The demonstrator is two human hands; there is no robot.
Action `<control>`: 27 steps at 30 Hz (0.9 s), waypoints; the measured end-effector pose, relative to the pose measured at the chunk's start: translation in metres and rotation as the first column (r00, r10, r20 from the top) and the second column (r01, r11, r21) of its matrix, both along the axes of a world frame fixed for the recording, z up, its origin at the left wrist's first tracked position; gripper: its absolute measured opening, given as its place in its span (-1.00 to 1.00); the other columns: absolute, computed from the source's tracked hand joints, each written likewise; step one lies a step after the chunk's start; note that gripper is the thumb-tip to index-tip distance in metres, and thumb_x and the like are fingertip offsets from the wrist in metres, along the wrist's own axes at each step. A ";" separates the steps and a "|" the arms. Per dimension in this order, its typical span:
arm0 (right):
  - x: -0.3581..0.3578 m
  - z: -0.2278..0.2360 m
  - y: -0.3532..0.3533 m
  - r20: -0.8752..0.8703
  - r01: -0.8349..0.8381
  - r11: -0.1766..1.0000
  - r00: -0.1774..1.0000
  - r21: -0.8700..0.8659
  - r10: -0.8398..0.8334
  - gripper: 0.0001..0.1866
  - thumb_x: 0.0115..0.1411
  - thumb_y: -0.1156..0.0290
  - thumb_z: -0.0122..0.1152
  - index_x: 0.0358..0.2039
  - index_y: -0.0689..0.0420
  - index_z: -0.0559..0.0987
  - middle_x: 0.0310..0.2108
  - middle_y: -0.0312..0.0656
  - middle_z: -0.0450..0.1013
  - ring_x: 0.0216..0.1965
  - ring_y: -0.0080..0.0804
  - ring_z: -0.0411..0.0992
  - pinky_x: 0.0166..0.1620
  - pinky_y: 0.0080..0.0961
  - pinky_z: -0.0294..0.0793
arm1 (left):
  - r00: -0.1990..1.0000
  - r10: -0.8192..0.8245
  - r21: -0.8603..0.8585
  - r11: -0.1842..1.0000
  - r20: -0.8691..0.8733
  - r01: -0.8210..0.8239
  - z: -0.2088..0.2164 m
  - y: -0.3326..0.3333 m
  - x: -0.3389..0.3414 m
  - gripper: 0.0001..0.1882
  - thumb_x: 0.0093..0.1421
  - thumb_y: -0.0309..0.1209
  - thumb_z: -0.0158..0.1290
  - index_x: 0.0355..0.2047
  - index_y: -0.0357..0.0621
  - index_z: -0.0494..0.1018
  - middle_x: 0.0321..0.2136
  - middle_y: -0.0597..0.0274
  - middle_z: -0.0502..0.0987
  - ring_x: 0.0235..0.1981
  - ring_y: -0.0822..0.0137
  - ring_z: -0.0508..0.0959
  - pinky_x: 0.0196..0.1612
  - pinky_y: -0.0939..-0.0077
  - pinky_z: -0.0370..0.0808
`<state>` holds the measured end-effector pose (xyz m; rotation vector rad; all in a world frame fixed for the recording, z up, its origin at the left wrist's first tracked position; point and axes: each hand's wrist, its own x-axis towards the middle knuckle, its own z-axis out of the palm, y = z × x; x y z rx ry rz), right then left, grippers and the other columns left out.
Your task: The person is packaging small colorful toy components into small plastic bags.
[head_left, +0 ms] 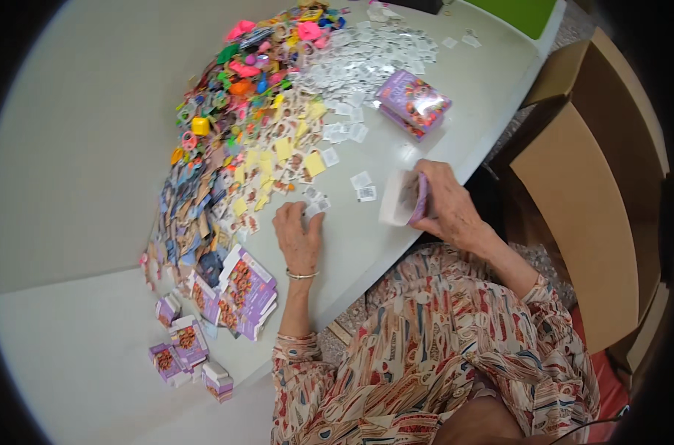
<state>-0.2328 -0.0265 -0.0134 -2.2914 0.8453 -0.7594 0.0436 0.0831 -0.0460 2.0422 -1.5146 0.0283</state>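
Note:
My right hand point(452, 208) grips a small purple-and-white carton point(398, 199), tilted with its opening toward the left; its inside is in shadow. On the table, my left hand point(298, 241), a bracelet at its wrist, has thumb and fingers bent about small white printed slips point(316, 200). Beyond it are yellow paper squares point(314, 164) and small picture pieces. Two more slips point(363, 187) lie between my hands. A purple carton point(415, 102) with a colourful picture rests farther off, past my right hand.
Heaped along the table's far left side are colourful small plastic toys point(240, 87), bluish strips point(185, 208) and many white slips point(366, 55). Flattened purple cartons point(244, 289) and small boxes point(188, 340) lie at near left. An opened cardboard box point(574, 193) stands right of the table.

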 end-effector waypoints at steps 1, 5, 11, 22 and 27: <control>-0.001 0.001 0.000 0.044 -0.055 0.998 0.998 0.024 0.053 -0.13 -0.25 0.43 0.47 0.08 0.17 0.18 -0.05 0.00 0.25 -0.02 0.03 0.26 0.00 -0.25 0.36 | 1.000 -0.013 0.000 1.000 -0.018 0.013 -0.002 -0.001 0.001 -0.68 -0.06 -0.43 0.24 -0.25 -0.19 0.47 -0.26 0.12 0.46 -0.22 0.12 0.42 -0.13 0.33 0.37; 0.000 -0.012 0.003 0.132 -0.149 0.988 0.981 0.043 0.142 -0.11 -0.24 0.38 0.50 0.10 0.13 0.18 -0.02 -0.05 0.22 0.00 -0.03 0.27 0.02 -0.27 0.35 | 1.000 0.002 -0.004 1.000 -0.016 -0.002 0.004 -0.003 0.002 -0.79 -0.03 -0.47 0.21 -0.34 -0.18 0.48 -0.30 0.12 0.46 -0.24 0.15 0.42 -0.16 0.35 0.37; -0.001 -0.018 0.001 0.220 -0.231 0.954 0.957 0.189 0.189 -0.11 -0.23 0.40 0.46 0.10 0.14 0.15 0.02 -0.07 0.20 0.05 -0.05 0.22 0.05 -0.28 0.32 | 0.985 0.023 -0.054 0.998 -0.171 -0.033 -0.003 -0.003 0.005 -0.87 0.04 -0.51 0.18 -0.37 -0.23 0.50 -0.35 0.25 0.46 -0.30 0.35 0.40 -0.30 0.53 0.36; -0.001 -0.030 0.004 0.332 -0.283 0.933 0.922 0.220 0.201 -0.06 -0.26 0.38 0.50 0.13 0.11 0.13 0.05 -0.06 0.19 0.07 -0.06 0.23 0.07 -0.28 0.32 | 0.902 0.044 -0.031 0.998 -0.429 -0.063 -0.007 0.002 0.015 -0.83 0.16 -0.50 0.12 -0.26 -0.35 0.52 -0.42 0.37 0.43 -0.47 0.60 0.35 -0.39 0.72 0.31; 0.000 -0.019 0.003 0.221 -0.230 0.963 0.956 0.143 0.195 -0.09 -0.22 0.40 0.48 0.12 0.12 0.13 0.03 -0.02 0.21 0.05 -0.02 0.23 0.05 -0.25 0.33 | 0.811 0.100 -0.002 0.992 -0.576 -0.124 -0.007 0.002 0.017 -0.83 0.15 -0.51 0.12 -0.27 -0.35 0.53 -0.47 0.34 0.50 -0.50 0.58 0.37 -0.43 0.70 0.30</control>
